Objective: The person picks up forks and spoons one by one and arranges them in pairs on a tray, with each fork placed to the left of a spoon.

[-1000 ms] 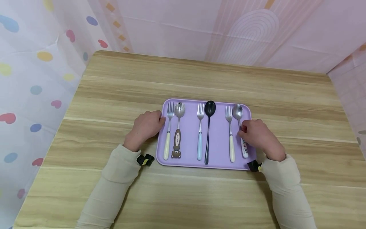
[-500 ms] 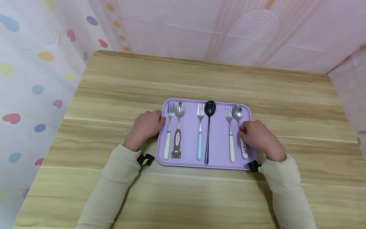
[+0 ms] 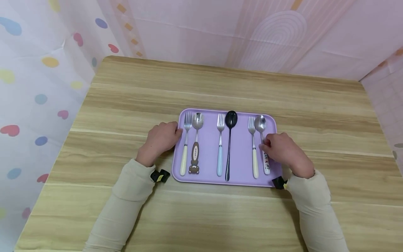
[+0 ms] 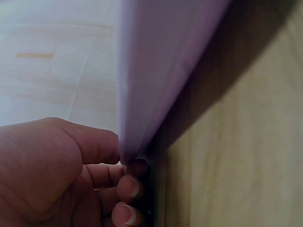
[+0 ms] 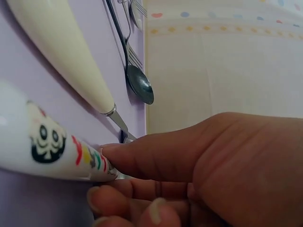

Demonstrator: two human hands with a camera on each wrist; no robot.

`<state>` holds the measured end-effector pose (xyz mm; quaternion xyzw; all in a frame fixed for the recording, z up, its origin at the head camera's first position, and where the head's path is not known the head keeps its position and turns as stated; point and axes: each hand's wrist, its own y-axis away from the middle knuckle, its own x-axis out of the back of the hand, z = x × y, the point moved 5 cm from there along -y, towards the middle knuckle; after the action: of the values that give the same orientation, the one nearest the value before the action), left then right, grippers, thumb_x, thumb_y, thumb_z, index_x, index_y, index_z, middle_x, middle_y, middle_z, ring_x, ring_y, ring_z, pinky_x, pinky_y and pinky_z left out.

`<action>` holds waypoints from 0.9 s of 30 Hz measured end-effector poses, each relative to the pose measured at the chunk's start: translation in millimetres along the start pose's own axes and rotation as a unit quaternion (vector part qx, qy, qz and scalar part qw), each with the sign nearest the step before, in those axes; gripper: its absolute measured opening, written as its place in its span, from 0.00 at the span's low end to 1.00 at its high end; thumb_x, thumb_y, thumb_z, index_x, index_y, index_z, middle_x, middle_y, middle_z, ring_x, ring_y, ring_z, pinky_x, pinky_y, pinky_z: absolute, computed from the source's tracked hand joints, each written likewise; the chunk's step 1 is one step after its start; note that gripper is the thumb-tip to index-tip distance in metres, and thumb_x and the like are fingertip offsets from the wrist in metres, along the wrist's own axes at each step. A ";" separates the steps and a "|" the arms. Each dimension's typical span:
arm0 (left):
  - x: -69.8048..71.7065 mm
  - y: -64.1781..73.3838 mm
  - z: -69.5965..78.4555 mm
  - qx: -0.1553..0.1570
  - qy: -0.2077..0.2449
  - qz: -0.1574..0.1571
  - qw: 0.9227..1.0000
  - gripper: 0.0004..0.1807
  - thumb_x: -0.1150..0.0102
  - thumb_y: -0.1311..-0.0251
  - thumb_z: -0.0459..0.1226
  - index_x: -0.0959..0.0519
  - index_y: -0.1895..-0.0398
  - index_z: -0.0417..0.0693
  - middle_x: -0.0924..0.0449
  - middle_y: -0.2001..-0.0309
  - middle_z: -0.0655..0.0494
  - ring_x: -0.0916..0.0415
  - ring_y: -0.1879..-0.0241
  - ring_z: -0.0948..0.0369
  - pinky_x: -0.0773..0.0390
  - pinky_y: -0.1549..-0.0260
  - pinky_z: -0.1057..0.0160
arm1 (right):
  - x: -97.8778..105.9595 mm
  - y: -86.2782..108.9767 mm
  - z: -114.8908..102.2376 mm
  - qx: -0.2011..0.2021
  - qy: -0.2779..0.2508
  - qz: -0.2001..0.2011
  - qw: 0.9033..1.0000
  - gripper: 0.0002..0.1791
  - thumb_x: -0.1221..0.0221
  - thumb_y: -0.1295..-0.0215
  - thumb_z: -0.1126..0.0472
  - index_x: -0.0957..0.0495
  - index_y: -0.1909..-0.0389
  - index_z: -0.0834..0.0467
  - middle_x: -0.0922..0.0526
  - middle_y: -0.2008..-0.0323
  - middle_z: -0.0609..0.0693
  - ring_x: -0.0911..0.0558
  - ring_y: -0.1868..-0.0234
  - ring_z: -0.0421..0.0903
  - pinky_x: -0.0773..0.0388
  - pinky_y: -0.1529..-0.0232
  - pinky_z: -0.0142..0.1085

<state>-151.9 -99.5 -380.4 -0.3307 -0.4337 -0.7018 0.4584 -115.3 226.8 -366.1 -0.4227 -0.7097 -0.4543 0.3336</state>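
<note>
A lilac tray [image 3: 206,176] lies on the table with forks and spoons in three pairs. My left hand [image 3: 162,138] grips its left rim; in the left wrist view the thumb presses the edge and curled fingers [image 4: 128,189] sit under it. At the tray's right end my right hand [image 3: 281,148] pinches the white printed handle of a spoon [image 3: 260,122] between thumb and fingers. Beside that spoon lies a cream-handled fork [image 3: 255,161]. The middle pair is a blue-handled fork [image 3: 219,157] and a black spoon [image 3: 231,119]. On the left lie another cream-handled fork [image 3: 184,159] and a bear-handled spoon [image 3: 195,154].
The wooden table [image 3: 220,217] extends around the tray on all sides. A patterned cloth [image 3: 189,31] hangs behind the table's far edge, and a dotted curtain [image 3: 37,105] hangs along the left.
The right hand has shifted the printed-handle spoon slightly left, closer to the cream-handled fork and straighter. My left hand and the tray have stayed in place.
</note>
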 end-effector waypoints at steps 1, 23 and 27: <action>-0.1 0.1 -0.2 0.000 0.000 0.000 1.000 0.15 0.57 0.31 0.42 0.26 0.69 0.41 0.29 0.79 0.50 0.29 0.76 0.52 0.32 0.79 0.57 | 0.0 0.0 0.0 0.000 0.000 -0.002 1.000 0.10 0.43 0.35 0.61 0.26 0.74 0.62 0.28 0.82 0.50 0.29 0.78 0.48 0.32 0.79 0.36; -2.0 -0.2 -0.7 0.003 -0.002 0.001 1.000 0.15 0.56 0.31 0.42 0.26 0.70 0.42 0.29 0.79 0.50 0.29 0.76 0.52 0.32 0.79 0.57 | -0.6 -0.8 2.6 -0.030 -0.018 -0.034 0.999 0.11 0.45 0.32 0.61 0.28 0.73 0.63 0.29 0.81 0.52 0.28 0.78 0.46 0.30 0.79 0.35; -1.4 -1.6 1.5 -0.004 -0.005 0.002 1.000 0.15 0.56 0.31 0.42 0.26 0.70 0.42 0.29 0.80 0.50 0.29 0.77 0.52 0.32 0.79 0.57 | -0.3 1.1 3.3 -0.032 -0.015 -0.033 0.999 0.11 0.45 0.33 0.62 0.27 0.73 0.63 0.29 0.81 0.52 0.28 0.78 0.47 0.30 0.79 0.35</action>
<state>-152.8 -97.2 -381.5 -0.3367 -0.4327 -0.7010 0.4560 -114.5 230.0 -367.2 -0.4161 -0.7134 -0.4812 0.2938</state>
